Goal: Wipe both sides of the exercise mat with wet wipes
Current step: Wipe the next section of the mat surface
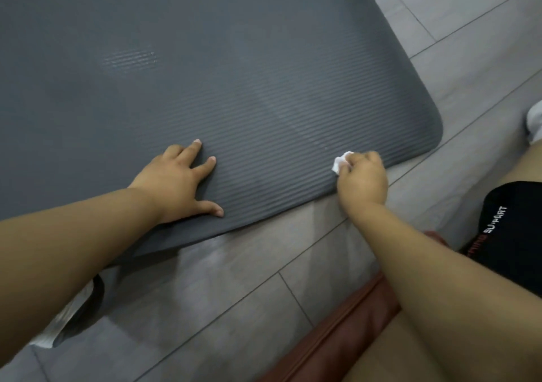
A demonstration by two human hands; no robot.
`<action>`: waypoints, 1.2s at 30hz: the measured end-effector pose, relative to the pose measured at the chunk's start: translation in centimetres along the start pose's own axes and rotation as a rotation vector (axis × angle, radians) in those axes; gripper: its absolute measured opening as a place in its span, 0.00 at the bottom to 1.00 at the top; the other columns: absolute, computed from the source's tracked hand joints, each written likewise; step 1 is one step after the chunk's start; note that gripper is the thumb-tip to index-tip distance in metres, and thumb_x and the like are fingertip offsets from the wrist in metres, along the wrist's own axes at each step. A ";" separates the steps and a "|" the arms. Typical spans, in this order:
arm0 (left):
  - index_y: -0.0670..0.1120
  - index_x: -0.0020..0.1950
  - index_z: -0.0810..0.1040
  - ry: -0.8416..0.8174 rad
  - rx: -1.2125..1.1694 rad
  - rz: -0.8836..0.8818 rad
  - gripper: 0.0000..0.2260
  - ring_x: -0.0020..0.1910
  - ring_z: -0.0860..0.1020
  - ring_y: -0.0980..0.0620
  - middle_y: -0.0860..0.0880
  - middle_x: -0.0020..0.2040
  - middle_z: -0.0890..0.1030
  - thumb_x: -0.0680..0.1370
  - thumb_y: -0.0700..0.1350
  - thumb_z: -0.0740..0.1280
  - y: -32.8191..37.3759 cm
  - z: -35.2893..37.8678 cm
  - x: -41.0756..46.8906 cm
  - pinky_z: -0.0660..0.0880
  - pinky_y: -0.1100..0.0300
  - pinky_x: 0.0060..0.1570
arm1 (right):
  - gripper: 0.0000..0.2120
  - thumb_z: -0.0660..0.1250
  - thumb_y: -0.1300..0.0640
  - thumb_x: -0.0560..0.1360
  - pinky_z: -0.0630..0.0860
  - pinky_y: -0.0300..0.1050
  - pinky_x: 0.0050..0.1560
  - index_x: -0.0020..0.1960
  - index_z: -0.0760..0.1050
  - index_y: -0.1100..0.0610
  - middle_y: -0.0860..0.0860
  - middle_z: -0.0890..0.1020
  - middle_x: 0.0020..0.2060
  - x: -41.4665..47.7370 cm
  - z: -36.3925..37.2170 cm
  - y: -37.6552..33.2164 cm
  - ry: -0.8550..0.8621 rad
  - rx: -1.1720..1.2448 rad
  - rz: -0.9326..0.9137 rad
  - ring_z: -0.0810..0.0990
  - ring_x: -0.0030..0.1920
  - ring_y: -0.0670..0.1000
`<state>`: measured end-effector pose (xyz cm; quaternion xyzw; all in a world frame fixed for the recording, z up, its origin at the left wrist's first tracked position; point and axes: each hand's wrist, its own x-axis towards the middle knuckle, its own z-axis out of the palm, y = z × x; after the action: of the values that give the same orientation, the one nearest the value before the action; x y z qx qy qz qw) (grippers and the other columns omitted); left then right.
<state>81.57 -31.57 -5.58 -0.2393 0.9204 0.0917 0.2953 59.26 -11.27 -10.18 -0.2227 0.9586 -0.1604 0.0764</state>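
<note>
From the head camera, a grey ribbed mat lies on the grey plank floor, filling the upper left and centre of the frame. The left hand rests flat on the mat near its lower edge, fingers spread and straight. The right hand, at the mat's lower right edge, has its fingers curled around a bunched white wipe pressed on the mat. A black knee support shows at right.

Mat cut off top, left; wipe mostly hidden in right hand.
</note>
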 end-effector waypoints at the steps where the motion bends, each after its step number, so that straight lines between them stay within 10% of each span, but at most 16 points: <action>1: 0.54 0.77 0.49 0.011 0.020 0.002 0.48 0.73 0.51 0.45 0.45 0.77 0.44 0.64 0.77 0.54 0.1 0.3 0.1 0.55 0.52 0.72 | 0.09 0.63 0.61 0.76 0.67 0.43 0.50 0.52 0.79 0.61 0.60 0.76 0.52 -1.2 0.6 -1.6 -0.009 0.034 -0.097 0.77 0.50 0.60; 6: 0.58 0.76 0.50 0.060 -0.048 0.024 0.46 0.73 0.50 0.47 0.49 0.77 0.44 0.63 0.78 0.49 -0.9 1.0 0.0 0.52 0.53 0.72 | 0.11 0.59 0.58 0.72 0.74 0.44 0.39 0.44 0.79 0.60 0.56 0.79 0.42 -7.1 3.3 -6.7 -0.393 0.147 -0.999 0.78 0.41 0.57; 14: 0.54 0.74 0.62 0.180 -0.219 0.064 0.46 0.72 0.55 0.47 0.50 0.77 0.56 0.61 0.76 0.44 -4.1 0.1 0.5 0.52 0.56 0.72 | 0.11 0.60 0.62 0.77 0.64 0.40 0.52 0.56 0.77 0.64 0.60 0.74 0.56 4.1 0.5 -4.2 0.015 -0.078 -0.063 0.74 0.55 0.60; 18: 0.60 0.76 0.52 0.046 -0.206 -0.099 0.45 0.76 0.45 0.47 0.54 0.78 0.43 0.62 0.78 0.54 -4.5 0.1 0.8 0.44 0.54 0.73 | 0.07 0.61 0.69 0.66 0.69 0.43 0.42 0.37 0.77 0.62 0.57 0.78 0.37 -1.6 2.8 -8.8 -0.076 0.140 -0.652 0.78 0.39 0.59; 22: 0.59 0.76 0.48 0.028 -0.134 -0.097 0.43 0.76 0.43 0.45 0.53 0.77 0.40 0.65 0.75 0.55 -4.0 0.2 1.3 0.46 0.52 0.74 | 0.08 0.61 0.66 0.73 0.72 0.46 0.42 0.49 0.77 0.60 0.56 0.77 0.44 -3.3 3.3 -8.7 -0.501 -0.018 -1.074 0.74 0.43 0.56; 26: 0.61 0.76 0.47 -0.001 -0.112 -0.109 0.43 0.76 0.45 0.46 0.53 0.77 0.40 0.65 0.76 0.51 -4.1 -0.2 1.2 0.48 0.52 0.74 | 0.12 0.60 0.60 0.75 0.71 0.46 0.50 0.52 0.80 0.61 0.61 0.79 0.48 5.2 2.0 -6.2 -0.028 -0.025 -0.518 0.78 0.48 0.61; 29: 0.59 0.76 0.46 0.026 -0.063 -0.104 0.42 0.76 0.45 0.44 0.51 0.77 0.40 0.67 0.75 0.52 -3.8 0.2 1.3 0.49 0.51 0.74 | 0.11 0.60 0.64 0.76 0.64 0.41 0.51 0.52 0.79 0.61 0.61 0.77 0.52 5.8 1.8 -8.1 -0.066 -0.057 -0.177 0.75 0.54 0.61; 34: 0.62 0.76 0.47 0.046 -0.129 -0.076 0.39 0.76 0.46 0.48 0.55 0.77 0.41 0.68 0.74 0.54 -4.5 0.0 1.2 0.51 0.54 0.73 | 0.05 0.64 0.65 0.70 0.67 0.44 0.37 0.43 0.77 0.59 0.54 0.77 0.40 -2.2 4.8 -12.7 -0.396 0.034 -1.066 0.73 0.42 0.53; 36: 0.62 0.75 0.52 0.076 -0.182 -0.044 0.35 0.76 0.50 0.52 0.58 0.77 0.45 0.70 0.71 0.55 -5.6 -0.3 1.0 0.54 0.56 0.72 | 0.04 0.65 0.64 0.71 0.70 0.45 0.37 0.45 0.77 0.59 0.55 0.77 0.40 -0.2 4.6 -12.2 -0.413 0.007 -1.139 0.75 0.41 0.55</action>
<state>83.47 -36.93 -6.04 -0.2888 0.9132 0.1592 0.2392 65.38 -22.83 -10.32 -0.7272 0.6533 -0.1328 0.1637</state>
